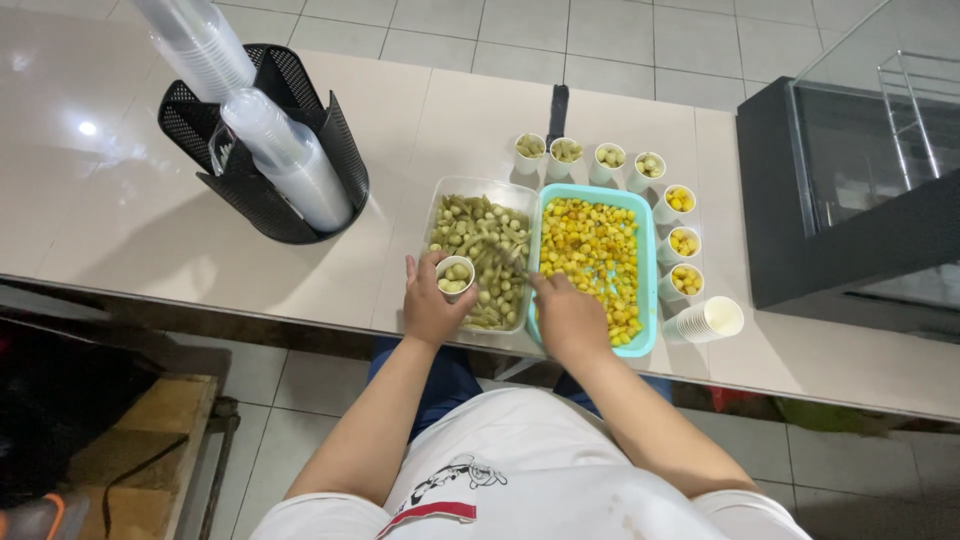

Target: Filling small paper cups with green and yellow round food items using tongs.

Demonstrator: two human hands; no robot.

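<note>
My left hand grips a small white paper cup partly filled with green pieces, held over the near end of a clear tub of green snack pieces. My right hand reaches between that tub and a teal tub of yellow snack pieces; its fingertips pinch near the green tub's right edge, and I cannot see what they hold.
Filled paper cups stand behind the tubs with green pieces and beside the teal tub with yellow ones. A stack of empty cups lies on its side. A black mesh holder with clear plastic cups stands left; a glass case right.
</note>
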